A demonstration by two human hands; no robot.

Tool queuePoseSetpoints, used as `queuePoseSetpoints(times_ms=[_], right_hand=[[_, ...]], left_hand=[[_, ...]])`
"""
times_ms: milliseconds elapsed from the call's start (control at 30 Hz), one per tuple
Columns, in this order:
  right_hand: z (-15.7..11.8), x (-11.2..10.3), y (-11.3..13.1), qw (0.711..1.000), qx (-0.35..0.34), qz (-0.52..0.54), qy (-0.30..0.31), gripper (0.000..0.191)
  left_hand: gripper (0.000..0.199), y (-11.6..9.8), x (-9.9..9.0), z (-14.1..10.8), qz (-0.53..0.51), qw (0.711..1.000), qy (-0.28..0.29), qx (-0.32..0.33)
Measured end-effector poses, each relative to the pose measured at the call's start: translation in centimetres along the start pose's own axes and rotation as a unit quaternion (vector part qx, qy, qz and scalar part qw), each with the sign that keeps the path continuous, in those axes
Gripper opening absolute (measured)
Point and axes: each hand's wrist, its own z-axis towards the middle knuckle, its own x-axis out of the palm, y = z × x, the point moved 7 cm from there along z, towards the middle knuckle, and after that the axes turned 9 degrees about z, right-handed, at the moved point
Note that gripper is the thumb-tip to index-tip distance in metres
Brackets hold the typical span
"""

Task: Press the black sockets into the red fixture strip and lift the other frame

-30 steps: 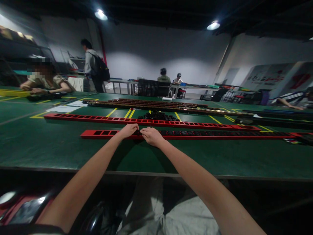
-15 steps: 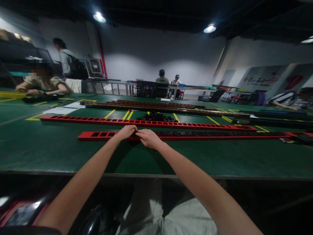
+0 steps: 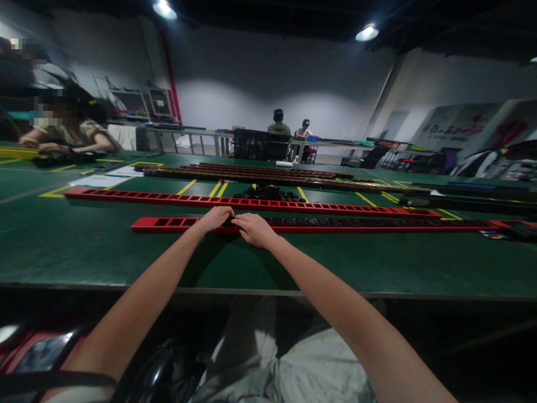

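Note:
A long red strip (image 3: 142,225) with a row of square openings lies across the green table (image 3: 104,260) in front of me. Its left openings look bare, while black square pieces (image 3: 312,222) fill the row right of my hands. My left hand (image 3: 218,218) reaches over the strip from the left, its fingers curled and closed. Close beside it, my right hand (image 3: 255,230) has its bent fingers together, tips down on the same spot of the strip. Whatever lies under the fingertips is small, dark and mostly hidden.
Behind lies a second red strip (image 3: 188,200) with openings. Beyond it are a pile of loose black pieces (image 3: 268,194), long brown bars (image 3: 247,174) and white papers (image 3: 98,180). Wires (image 3: 490,234) lie at the right end. A person (image 3: 71,131) works at the left.
Both hands stay at the same spot on the strip, with little finger movement. My view has tilted slightly down. The standing person at the back left has moved further left.

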Motion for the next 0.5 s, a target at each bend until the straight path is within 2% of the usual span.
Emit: queuePoseSetpoints(times_ms=[300,500], right_hand=[[0.0,0.1,-0.3,1.000,0.007,0.007,-0.011,0.038],[-0.4,-0.5,-1.4,0.996,0.073,-0.027,-0.034,0.024]], left_hand=[[0.034,0.0,0.0,0.0,0.002,1.000,0.009,-0.003],[0.037,-0.5,0.0,-0.4,-0.011,1.000,0.013,0.006]])
